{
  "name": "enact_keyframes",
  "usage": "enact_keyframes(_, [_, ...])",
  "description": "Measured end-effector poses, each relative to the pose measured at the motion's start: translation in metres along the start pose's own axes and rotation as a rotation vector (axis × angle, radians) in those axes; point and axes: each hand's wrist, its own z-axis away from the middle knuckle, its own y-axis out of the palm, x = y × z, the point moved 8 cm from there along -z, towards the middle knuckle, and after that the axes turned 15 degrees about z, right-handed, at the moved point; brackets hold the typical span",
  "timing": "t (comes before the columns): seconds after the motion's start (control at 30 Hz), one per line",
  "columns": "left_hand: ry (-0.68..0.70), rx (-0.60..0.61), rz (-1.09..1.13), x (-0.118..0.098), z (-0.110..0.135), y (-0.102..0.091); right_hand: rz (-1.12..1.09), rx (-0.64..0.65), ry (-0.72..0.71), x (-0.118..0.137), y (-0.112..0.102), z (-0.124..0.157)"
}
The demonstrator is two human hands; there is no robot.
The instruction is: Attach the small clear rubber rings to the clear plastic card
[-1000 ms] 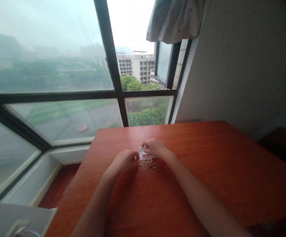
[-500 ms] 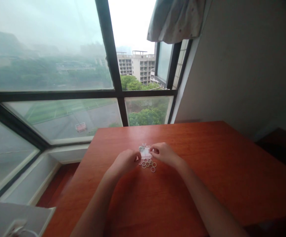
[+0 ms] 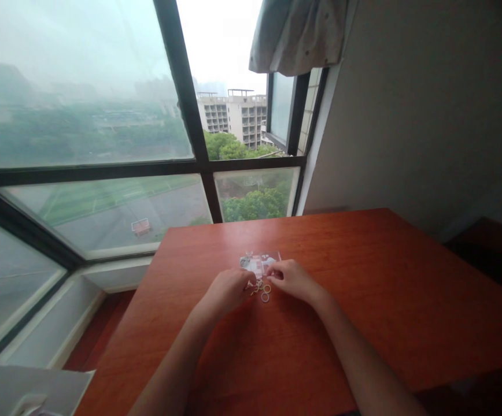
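A small clear plastic box [image 3: 256, 265] lies on the table, with tiny whitish pieces in its left part. Its clear lid [image 3: 272, 256] seems folded out to the right. My right hand [image 3: 295, 279] has thumb and forefinger closed at the box's near right edge. Just in front of the box is a loose group of small pale rings [image 3: 265, 297], like little hair ties. Over their left side my left hand [image 3: 230, 289] curls with its fingers pinched down. Its fingertips hide whatever they may hold and cover some of the rings.
The reddish-brown wooden table [image 3: 390, 294] ends at a back edge by the window [image 3: 116, 167]. A wall [image 3: 398, 127] rises at the right, and a short curtain [image 3: 298, 40] hangs above. A white surface [image 3: 29, 384] is at the lower left.
The clear box now looks wider, its lid spread out to the right. My left hand has moved right, over the rings, and fewer rings show. My right hand is slightly lower.
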Motion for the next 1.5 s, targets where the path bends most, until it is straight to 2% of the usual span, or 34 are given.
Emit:
enact_keyframes(0.37, [0.051, 0.015, -0.048, -0.001, -0.003, 0.017, 0.027, 0.046, -0.049, 0.010, 0.004, 0.002])
enact_keyframes(0.7, [0.052, 0.038, -0.077, -0.005, -0.003, 0.020, 0.064, 0.083, -0.067, 0.016, 0.003, 0.004])
enact_keyframes(0.9, [0.022, 0.006, -0.023, 0.001, 0.001, 0.000, 0.078, 0.106, -0.070, 0.019, 0.004, 0.005])
enact_keyframes(1.03, [0.017, -0.094, -0.014, 0.015, 0.005, -0.022, 0.107, 0.109, -0.082, 0.022, 0.005, 0.005])
enact_keyframes(1.13, [0.010, -0.166, -0.015, 0.024, 0.006, -0.031, 0.149, 0.122, -0.080, 0.025, 0.007, 0.006])
enact_keyframes(1.3, [0.003, -0.233, 0.034, 0.029, 0.005, -0.035, 0.246, 0.136, -0.056, 0.028, 0.009, 0.006])
enact_keyframes(1.5, [-0.032, -0.251, 0.062, 0.032, 0.002, -0.034, 0.238, 0.140, -0.089, 0.032, 0.008, 0.007])
